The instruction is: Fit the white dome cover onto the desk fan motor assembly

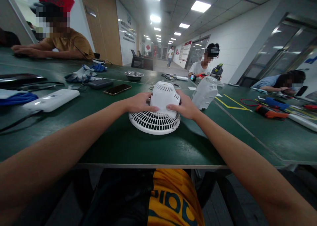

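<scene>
A white fan head (163,99) lies with its round slatted grille (155,123) down on the green table, its vented motor housing on top. My left hand (141,102) grips the housing from the left, thumb across its near side. From the right, my right hand (184,104) holds the same housing, thumb pointing inward. The fingertips behind the housing are hidden. Just beyond my right hand, a separate white plastic housing with vent slots (205,92) stands on the table.
On the green table (109,151) lie a phone (117,89), a metal bowl (134,75), a white power strip (52,100), gloves (81,75) and an orange-black tool (271,112). Co-workers sit at the left (71,43), far side (201,67) and right (274,80).
</scene>
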`<action>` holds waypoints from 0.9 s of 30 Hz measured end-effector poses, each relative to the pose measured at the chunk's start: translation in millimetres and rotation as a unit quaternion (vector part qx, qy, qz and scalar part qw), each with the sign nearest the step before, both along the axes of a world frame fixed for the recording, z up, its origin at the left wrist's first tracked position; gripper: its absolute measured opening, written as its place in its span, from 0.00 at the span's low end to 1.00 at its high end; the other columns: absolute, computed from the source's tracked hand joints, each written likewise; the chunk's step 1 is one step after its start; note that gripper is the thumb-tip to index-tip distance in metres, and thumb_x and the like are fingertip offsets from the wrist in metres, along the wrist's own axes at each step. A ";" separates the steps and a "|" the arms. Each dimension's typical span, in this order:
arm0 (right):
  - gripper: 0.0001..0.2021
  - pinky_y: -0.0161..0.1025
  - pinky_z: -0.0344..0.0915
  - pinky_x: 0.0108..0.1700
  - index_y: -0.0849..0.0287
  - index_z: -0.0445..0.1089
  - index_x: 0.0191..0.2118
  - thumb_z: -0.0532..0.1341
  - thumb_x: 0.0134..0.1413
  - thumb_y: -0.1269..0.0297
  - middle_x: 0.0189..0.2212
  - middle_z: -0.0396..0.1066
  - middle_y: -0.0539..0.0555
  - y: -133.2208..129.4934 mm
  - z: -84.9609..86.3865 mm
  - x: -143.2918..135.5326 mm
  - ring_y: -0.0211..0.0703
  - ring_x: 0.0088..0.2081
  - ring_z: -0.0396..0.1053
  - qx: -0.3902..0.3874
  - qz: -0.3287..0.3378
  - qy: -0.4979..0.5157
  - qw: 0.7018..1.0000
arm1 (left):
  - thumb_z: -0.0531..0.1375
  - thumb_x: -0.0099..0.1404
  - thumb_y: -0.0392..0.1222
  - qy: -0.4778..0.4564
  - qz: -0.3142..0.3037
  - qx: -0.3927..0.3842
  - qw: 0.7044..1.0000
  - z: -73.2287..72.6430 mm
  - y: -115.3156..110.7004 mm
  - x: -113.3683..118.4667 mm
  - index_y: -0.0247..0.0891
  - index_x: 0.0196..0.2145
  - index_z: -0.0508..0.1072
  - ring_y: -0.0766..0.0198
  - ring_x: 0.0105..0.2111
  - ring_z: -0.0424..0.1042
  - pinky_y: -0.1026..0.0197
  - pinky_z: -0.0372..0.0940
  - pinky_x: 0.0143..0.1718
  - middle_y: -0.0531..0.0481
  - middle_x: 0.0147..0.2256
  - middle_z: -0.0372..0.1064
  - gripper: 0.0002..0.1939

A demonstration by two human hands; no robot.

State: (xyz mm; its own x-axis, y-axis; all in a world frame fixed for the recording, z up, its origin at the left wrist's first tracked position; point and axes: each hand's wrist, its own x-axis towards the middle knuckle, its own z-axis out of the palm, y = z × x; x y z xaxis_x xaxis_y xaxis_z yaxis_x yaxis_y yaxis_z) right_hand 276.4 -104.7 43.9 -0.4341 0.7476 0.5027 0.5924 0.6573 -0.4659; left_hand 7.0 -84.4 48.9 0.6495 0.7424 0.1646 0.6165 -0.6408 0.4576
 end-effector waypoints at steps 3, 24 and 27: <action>0.37 0.59 0.69 0.49 0.57 0.65 0.57 0.68 0.46 0.40 0.48 0.76 0.59 -2.1 0.3 -1.0 0.60 0.46 0.74 -0.003 -0.003 0.000 1.000 | 0.60 0.58 0.67 0.008 0.011 -0.008 1.000 1.6 -1.3 0.3 0.33 0.66 0.62 0.45 0.57 0.70 0.50 0.64 0.55 0.34 0.61 0.67 0.47; 0.38 0.58 0.69 0.50 0.55 0.63 0.58 0.70 0.44 0.42 0.49 0.75 0.60 -6.9 -0.8 -10.0 0.58 0.45 0.73 0.104 -0.059 0.065 0.991 | 0.62 0.59 0.64 -0.021 0.003 -0.023 0.999 4.0 -4.8 3.1 0.36 0.67 0.59 0.46 0.59 0.69 0.48 0.64 0.58 0.35 0.63 0.65 0.46; 0.38 0.57 0.70 0.49 0.55 0.63 0.58 0.70 0.44 0.41 0.49 0.75 0.60 -5.7 -2.4 -12.1 0.58 0.45 0.73 0.098 -0.068 0.076 0.990 | 0.62 0.60 0.63 -0.019 -0.002 -0.023 1.000 5.0 -6.7 4.1 0.33 0.65 0.62 0.47 0.59 0.69 0.50 0.63 0.59 0.35 0.62 0.66 0.43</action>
State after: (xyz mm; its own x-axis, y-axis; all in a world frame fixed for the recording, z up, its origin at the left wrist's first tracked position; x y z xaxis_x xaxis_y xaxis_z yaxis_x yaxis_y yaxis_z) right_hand 264.4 -110.4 41.5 -0.2436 0.6758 0.6957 0.6143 0.6626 -0.4285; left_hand 11.0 -91.1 53.9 0.6462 0.7470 0.1559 0.5953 -0.6213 0.5095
